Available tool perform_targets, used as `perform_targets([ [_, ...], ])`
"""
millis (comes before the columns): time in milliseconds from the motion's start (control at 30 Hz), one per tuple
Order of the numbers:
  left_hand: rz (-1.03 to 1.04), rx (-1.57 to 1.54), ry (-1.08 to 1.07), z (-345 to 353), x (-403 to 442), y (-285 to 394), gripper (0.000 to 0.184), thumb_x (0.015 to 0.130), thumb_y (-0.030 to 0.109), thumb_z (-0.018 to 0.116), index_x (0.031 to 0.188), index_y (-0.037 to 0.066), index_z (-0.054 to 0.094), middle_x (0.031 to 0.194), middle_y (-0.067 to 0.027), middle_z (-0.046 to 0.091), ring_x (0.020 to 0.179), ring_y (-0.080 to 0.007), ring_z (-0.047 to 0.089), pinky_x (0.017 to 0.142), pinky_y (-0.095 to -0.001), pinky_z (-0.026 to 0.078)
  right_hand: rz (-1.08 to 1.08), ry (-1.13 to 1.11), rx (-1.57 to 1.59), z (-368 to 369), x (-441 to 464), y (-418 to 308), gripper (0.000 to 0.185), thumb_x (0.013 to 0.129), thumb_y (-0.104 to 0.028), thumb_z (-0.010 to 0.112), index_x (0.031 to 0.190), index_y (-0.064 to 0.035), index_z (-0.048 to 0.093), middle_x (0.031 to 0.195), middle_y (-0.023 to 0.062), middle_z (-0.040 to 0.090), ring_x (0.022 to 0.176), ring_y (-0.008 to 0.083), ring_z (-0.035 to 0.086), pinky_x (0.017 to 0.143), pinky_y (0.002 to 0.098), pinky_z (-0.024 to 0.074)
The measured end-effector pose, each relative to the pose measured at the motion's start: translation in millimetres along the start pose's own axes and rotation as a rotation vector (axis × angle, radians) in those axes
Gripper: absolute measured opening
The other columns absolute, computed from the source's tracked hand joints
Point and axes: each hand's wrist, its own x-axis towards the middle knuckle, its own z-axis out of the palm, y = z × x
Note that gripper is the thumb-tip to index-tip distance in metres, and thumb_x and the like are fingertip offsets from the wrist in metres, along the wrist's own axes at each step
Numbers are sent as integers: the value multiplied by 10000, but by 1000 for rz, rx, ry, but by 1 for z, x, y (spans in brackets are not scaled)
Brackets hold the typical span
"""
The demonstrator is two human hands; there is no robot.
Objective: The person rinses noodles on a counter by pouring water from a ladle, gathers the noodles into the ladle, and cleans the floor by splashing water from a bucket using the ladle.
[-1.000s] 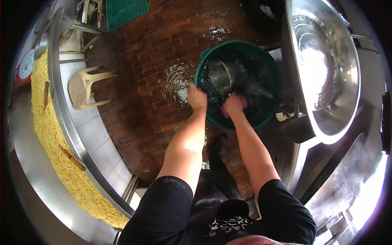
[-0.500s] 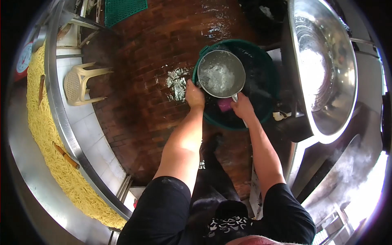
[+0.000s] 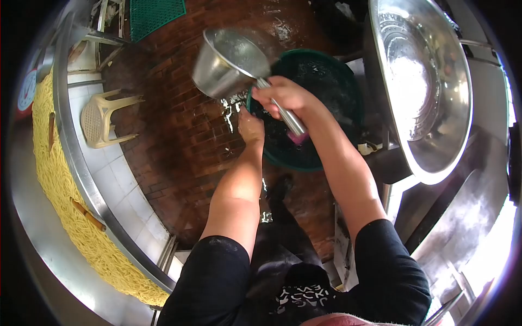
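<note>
A metal long-handled saucepan (image 3: 221, 71) is held tilted over the brick floor, left of the green tub (image 3: 356, 87). My right hand (image 3: 284, 96) is closed around the saucepan's handle, with the handle's end sticking out below the hand. The inside of the saucepan looks wet; how much it holds I cannot tell. At the tub's left rim is my left hand (image 3: 251, 127), closed on the edge with its fingers partly hidden. Dark liquid and a small purple object (image 3: 297, 137) show inside the tub.
A large steel basin (image 3: 454, 103) stands raised at right, with steam below it. Yellow noodles (image 3: 81, 233) and wooden sticks (image 3: 88, 214) lie along the left counter. A beige plastic stool (image 3: 100, 119) lies near it. The brick floor (image 3: 179, 179) has wet patches.
My right hand has swung the saucepan up and left, from over the tub to beyond its left rim, and tilted it. My left hand has stayed at the tub's edge.
</note>
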Motion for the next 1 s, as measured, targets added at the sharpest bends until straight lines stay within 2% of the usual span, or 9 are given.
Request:
perform_targets([
  [167, 35, 15, 16, 1, 0, -2, 286, 858, 48, 622, 1106, -16, 494, 1086, -259, 609, 1048, -466, 590, 874, -550, 475, -84, -266, 276, 2, 64, -23, 264, 945, -225, 643, 749, -117, 502, 617, -60, 433, 479, 59, 436, 433, 245, 398],
  [300, 43, 27, 33, 7, 2, -6, 295, 859, 52, 630, 1107, -17, 487, 1093, -261, 599, 1045, -465, 588, 875, -553, 473, -112, -596, 636, 0, 93, -51, 66, 934, -134, 575, 924, -116, 512, 674, -70, 419, 480, 37, 411, 395, 213, 364],
  [433, 23, 30, 22, 4, 0, -3, 296, 862, 51, 633, 1111, -19, 489, 1088, -264, 602, 1042, -466, 589, 878, -550, 473, -248, -732, 653, 4, 90, -85, 138, 941, -100, 546, 1058, -27, 549, 679, -26, 437, 493, 71, 432, 416, 235, 406],
  [500, 17, 36, -8, 4, 2, -4, 302, 864, 51, 632, 1121, -21, 492, 1086, -264, 605, 1040, -466, 591, 877, -547, 474, -310, -722, 593, 9, 75, -93, 57, 929, -117, 573, 937, -67, 548, 683, -39, 449, 505, 60, 397, 420, 229, 360],
  [633, 26, 22, 17, 6, 2, -5, 309, 865, 47, 625, 1137, -19, 495, 1079, -264, 611, 1034, -464, 593, 878, -543, 475, -279, -445, 534, 4, 30, -60, 150, 913, -124, 618, 1026, -31, 581, 666, -10, 478, 495, 79, 450, 415, 239, 376],
  [667, 35, 18, 28, 11, 4, -8, 310, 866, 46, 621, 1141, -20, 496, 1079, -264, 612, 1033, -463, 594, 880, -541, 475, -342, -227, 356, 6, 3, -48, 332, 927, -123, 599, 1221, 20, 541, 687, -14, 476, 514, 83, 463, 430, 249, 393],
  [833, 34, 17, -15, 3, 4, -4, 318, 863, 33, 605, 1155, -24, 496, 1092, -265, 611, 1035, -463, 593, 892, -530, 477, -127, 542, -503, 9, -93, 22, 375, 882, -123, 690, 1191, 22, 533, 739, 64, 595, 604, 124, 584, 557, 298, 490],
  [867, 46, 20, -22, 3, 5, -5, 317, 862, 32, 604, 1154, -24, 497, 1094, -265, 611, 1035, -463, 593, 893, -528, 477, -209, 630, -773, -15, -95, 59, 407, 884, -140, 690, 1208, 37, 520, 802, 153, 652, 683, 244, 675, 627, 383, 541],
  [1000, 38, 17, -10, 3, 5, -6, 296, 859, 34, 611, 1128, -18, 499, 1082, -259, 611, 1033, -459, 596, 894, -520, 477, -41, 850, -1139, -54, -91, 116, 448, 883, -176, 666, 1219, 60, 486, 933, 282, 663, 905, 437, 676, 795, 499, 543],
])
